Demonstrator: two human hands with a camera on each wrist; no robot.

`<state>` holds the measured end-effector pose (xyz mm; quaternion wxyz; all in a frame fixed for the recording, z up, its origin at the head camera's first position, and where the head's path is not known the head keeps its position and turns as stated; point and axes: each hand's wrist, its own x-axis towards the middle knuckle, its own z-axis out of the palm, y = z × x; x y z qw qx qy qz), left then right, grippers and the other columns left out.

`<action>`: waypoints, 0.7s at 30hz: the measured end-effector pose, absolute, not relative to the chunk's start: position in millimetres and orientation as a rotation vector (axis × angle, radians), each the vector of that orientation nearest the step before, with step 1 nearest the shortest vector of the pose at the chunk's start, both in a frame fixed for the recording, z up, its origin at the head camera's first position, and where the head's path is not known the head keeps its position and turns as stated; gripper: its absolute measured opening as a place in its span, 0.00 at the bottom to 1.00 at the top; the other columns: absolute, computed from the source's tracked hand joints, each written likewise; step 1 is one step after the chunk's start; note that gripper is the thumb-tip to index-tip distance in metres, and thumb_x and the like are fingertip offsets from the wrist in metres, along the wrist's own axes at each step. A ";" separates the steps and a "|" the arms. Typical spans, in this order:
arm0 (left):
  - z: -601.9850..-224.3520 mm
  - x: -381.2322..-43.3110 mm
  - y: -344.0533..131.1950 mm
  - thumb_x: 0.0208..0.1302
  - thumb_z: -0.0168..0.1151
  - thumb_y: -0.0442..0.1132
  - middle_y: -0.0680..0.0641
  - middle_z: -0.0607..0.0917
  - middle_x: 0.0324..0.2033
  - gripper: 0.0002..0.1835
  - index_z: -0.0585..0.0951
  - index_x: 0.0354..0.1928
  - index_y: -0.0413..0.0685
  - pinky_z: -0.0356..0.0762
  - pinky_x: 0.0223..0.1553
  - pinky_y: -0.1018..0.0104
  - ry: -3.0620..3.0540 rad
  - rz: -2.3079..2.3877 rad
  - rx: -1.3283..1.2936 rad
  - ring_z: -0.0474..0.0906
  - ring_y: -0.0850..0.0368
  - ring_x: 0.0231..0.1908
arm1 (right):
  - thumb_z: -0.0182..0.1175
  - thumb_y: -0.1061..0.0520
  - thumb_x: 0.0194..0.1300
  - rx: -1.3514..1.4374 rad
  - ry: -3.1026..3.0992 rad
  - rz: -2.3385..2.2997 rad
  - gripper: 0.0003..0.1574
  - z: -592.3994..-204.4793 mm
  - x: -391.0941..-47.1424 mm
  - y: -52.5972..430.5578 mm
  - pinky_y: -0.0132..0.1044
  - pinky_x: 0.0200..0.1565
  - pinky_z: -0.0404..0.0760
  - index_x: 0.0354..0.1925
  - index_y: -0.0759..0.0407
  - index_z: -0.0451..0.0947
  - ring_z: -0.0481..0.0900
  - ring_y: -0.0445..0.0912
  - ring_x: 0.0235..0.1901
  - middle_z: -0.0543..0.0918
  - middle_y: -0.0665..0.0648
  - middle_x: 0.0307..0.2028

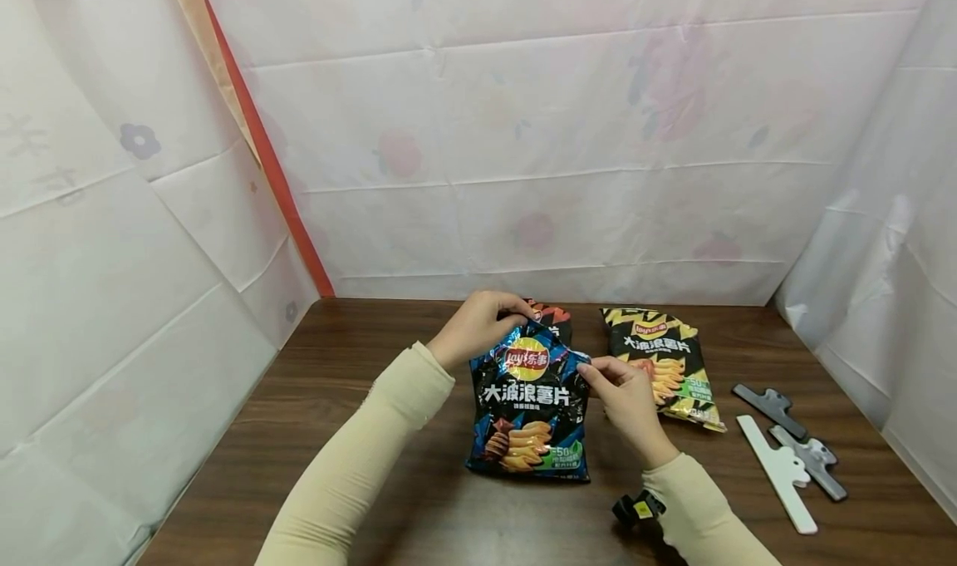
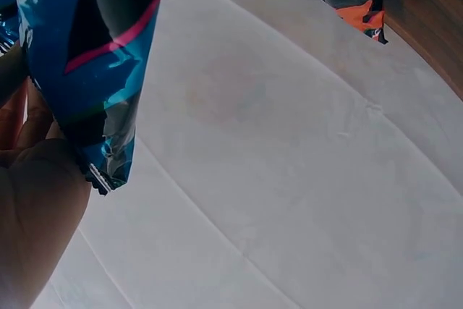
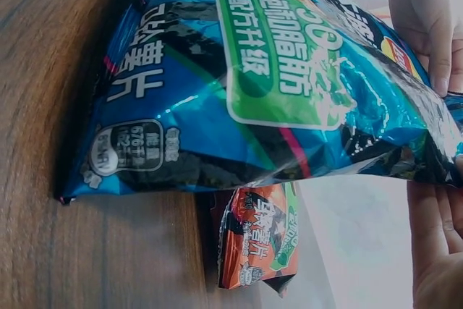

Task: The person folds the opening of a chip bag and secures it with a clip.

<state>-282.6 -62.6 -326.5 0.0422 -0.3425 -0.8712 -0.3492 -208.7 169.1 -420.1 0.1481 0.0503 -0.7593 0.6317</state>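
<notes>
A blue and black bag of potato chips stands upright on the table, its printed front facing me. At its top left corner my left hand pinches the edge. My right hand pinches the top right edge between thumb and fingers. The top between the hands looks creased; whether it is torn open I cannot tell. In the right wrist view the blue bag fills the upper part, with fingers of both hands at its top end. The left wrist view shows the bag's side against the left hand.
Behind the blue bag stands a red-orange chip bag, partly hidden. A yellow and black chip bag lies to the right. Near the right edge are a black clip, a grey clip and a white clip. Patterned white sheets surround the table.
</notes>
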 end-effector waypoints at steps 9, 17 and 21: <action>-324.4 -282.4 -62.4 0.71 0.57 0.36 0.51 0.88 0.45 0.10 0.87 0.44 0.52 0.72 0.32 0.67 -2.647 -1.070 -1.063 0.71 0.61 0.20 | 0.64 0.58 0.67 0.129 -2.176 1.825 0.13 -419.9 -208.5 169.4 0.32 0.25 0.72 0.39 0.69 0.84 0.70 0.37 0.23 0.81 0.44 0.26; -324.7 -282.2 -62.6 0.70 0.59 0.36 0.52 0.88 0.44 0.09 0.88 0.43 0.54 0.75 0.36 0.68 -2.638 -1.058 -1.057 0.78 0.66 0.29 | 0.65 0.56 0.66 0.109 -2.177 1.826 0.14 -417.9 -206.5 169.8 0.34 0.28 0.77 0.40 0.68 0.85 0.76 0.36 0.26 0.83 0.39 0.27; -324.3 -281.3 -63.0 0.70 0.59 0.37 0.52 0.88 0.44 0.09 0.88 0.43 0.54 0.74 0.34 0.67 -2.640 -1.053 -1.055 0.76 0.64 0.26 | 0.65 0.58 0.65 0.115 -2.165 1.822 0.14 -418.5 -206.2 168.8 0.33 0.26 0.75 0.41 0.69 0.85 0.74 0.36 0.24 0.83 0.37 0.26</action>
